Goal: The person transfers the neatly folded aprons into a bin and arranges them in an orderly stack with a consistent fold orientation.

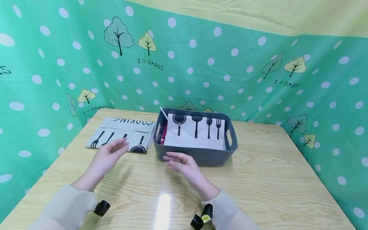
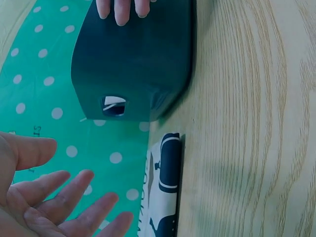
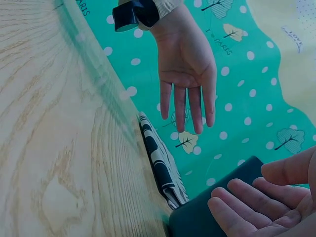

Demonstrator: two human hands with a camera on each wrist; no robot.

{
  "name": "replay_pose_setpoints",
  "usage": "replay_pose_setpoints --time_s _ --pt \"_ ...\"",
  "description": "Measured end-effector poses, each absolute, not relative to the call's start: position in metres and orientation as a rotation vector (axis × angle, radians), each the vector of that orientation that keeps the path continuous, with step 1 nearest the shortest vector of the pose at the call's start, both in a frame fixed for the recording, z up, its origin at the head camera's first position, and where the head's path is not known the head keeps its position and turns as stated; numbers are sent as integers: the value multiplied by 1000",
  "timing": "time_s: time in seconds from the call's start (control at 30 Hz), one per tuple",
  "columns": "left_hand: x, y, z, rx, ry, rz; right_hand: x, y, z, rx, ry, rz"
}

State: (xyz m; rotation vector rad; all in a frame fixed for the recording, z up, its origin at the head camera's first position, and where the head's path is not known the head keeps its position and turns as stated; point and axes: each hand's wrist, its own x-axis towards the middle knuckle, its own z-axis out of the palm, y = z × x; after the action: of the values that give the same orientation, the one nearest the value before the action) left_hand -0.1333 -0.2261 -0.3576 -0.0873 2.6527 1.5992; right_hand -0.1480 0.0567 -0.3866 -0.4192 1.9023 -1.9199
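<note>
My left hand (image 1: pixel 107 157) hovers over the table, near the front edge of a folded white cloth (image 1: pixel 115 129) printed with black utensils and the word COOKING. Its fingers are loosely extended and hold nothing, as the left wrist view also shows. In front of the grey plastic basket (image 1: pixel 195 157) is my right hand (image 1: pixel 184 164), fingers relaxed and overlapping the basket's front wall in the head view. Inside the basket lies another folded white cloth (image 1: pixel 191 140) with a pan, spatula, spoon and fork print. A red item (image 1: pixel 164 132) and a white stick (image 1: pixel 163 112) show beside it, mostly hidden.
The wooden table (image 1: pixel 273 179) extends to the right of the basket and toward me. A green dotted curtain (image 1: pixel 244 86) hangs close behind the table and along its sides. Each wrist carries a small black camera (image 1: pixel 102 208).
</note>
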Motion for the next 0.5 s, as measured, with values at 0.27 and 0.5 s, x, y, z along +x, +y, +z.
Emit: replay_pose_setpoints --time_s 0.27,0.5 --pt "-137 -231 -360 -93 2663 1593 -146 40 -392 -415 1922 -1923" --pt "-138 -236 -359 -118 2672 1558 -145 26 -400 -391 1923 -1926"
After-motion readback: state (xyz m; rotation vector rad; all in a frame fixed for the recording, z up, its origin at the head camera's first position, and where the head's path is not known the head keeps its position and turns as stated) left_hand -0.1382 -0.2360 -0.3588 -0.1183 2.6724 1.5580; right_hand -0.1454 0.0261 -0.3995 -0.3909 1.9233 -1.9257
